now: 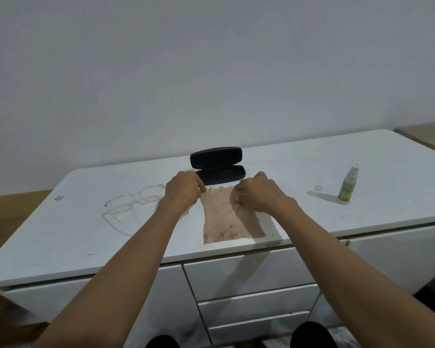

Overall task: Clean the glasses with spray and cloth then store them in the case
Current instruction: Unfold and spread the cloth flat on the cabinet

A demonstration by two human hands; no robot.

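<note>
Both hands on one pink cloth [224, 217] near the counter's [312, 156] front edge: left hand [183, 189] and right hand [259, 194] each pinch its far edge. One open case [217, 165] sits behind, one glasses [133, 199] left, one spray [348, 185] and cap [317, 188] right.

Pink cloth [226, 217] lies flat on the white top near its front edge, far edge bunched and frayed where both hands grip it. Black glasses case [217, 165] sits open just behind the cloth, lid upright; clear-framed glasses [131, 204] lie unfolded to the left of the cloth. Spray bottle [348, 185], white with a green label, stands upright well to the right, its small clear cap [317, 188] off and just beside it.
</note>
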